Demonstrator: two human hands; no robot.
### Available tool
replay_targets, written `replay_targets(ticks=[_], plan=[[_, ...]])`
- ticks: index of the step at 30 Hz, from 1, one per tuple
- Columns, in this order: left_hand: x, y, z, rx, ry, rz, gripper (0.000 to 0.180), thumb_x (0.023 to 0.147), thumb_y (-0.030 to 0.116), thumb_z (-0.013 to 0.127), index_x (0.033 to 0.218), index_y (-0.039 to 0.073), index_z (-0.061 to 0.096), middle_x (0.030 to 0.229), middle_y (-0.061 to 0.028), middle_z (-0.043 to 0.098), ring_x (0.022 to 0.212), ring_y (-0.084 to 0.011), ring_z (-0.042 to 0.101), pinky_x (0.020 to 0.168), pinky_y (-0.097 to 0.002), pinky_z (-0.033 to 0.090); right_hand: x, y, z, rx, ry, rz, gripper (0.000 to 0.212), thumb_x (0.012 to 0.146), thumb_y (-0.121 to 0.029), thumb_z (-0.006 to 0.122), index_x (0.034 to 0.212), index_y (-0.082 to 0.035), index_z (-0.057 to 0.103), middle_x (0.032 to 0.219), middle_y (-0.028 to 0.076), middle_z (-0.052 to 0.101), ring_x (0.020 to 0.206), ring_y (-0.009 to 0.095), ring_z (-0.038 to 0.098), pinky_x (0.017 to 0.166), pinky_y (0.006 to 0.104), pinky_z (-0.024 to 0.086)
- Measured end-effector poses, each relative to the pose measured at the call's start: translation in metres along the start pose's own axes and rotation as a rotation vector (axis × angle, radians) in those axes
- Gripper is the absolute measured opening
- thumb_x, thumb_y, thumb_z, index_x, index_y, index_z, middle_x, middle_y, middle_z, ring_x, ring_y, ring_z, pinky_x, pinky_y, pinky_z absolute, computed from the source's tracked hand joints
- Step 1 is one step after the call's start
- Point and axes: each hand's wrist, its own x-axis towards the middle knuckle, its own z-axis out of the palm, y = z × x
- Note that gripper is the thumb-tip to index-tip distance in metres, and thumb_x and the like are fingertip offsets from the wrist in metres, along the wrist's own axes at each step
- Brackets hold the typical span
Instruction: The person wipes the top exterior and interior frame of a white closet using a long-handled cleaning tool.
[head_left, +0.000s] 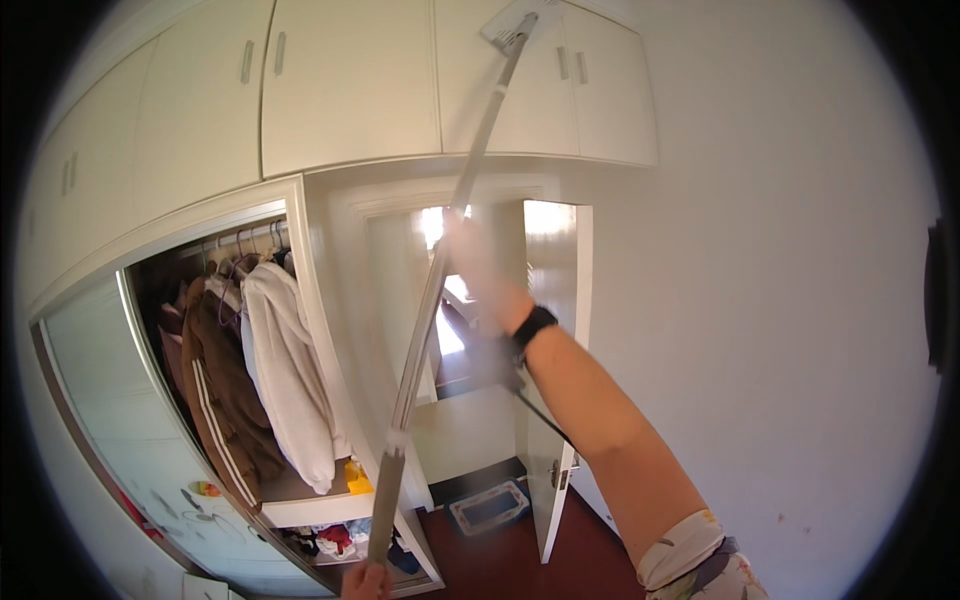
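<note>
Before the cupboards (350, 90), the long pole (420, 342) slants up-right, flat head (508, 30) uppermost.

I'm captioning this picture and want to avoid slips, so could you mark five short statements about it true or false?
1. The left hand and right hand are both on the pole. True.
2. The left hand is higher up the pole. False: the right hand is.
3. The right wrist is bare. False: a black band is around it.
4. A pale jacket hangs in the wardrobe. True.
5. The room door is shut. False: the door stands open.
</note>
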Motion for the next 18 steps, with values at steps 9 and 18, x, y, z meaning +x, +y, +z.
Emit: replay_targets(ticks=[9, 18], plan=[[-0.041, 0.018, -0.047, 0.233, 0.258, 0.443, 0.021, 0.089, 0.023, 0.05, 0.081, 0.004, 0.054, 0.06, 0.0032, 0.045, 0.051, -0.006, 0.037, 0.045, -0.0206, 0.031, -0.018, -0.016, 0.075, 0.482, 0.076, -0.014, 0.032, 0.089, -0.029, 0.048, 0.086, 0.003, 0.046, 0.063, 0.01, 0.052, 0.052, 0.016, 0.05, 0.049, 0.029, 0.041], [-0.03, 0.041, -0.056, 0.53, 0.394, 0.476, 0.026, 0.09, 0.025, 0.051, 0.082, 0.0, 0.054, 0.059, -0.0004, 0.047, 0.052, -0.0103, 0.039, 0.046, -0.0267, 0.033, 0.024, -0.03, 0.09, 0.423, -0.075, -0.05, 0.044, 0.088, -0.041, 0.044, 0.08, 0.001, 0.049, 0.061, 0.011, 0.055, 0.051, 0.019, 0.052, 0.05, 0.0307, 0.041]])
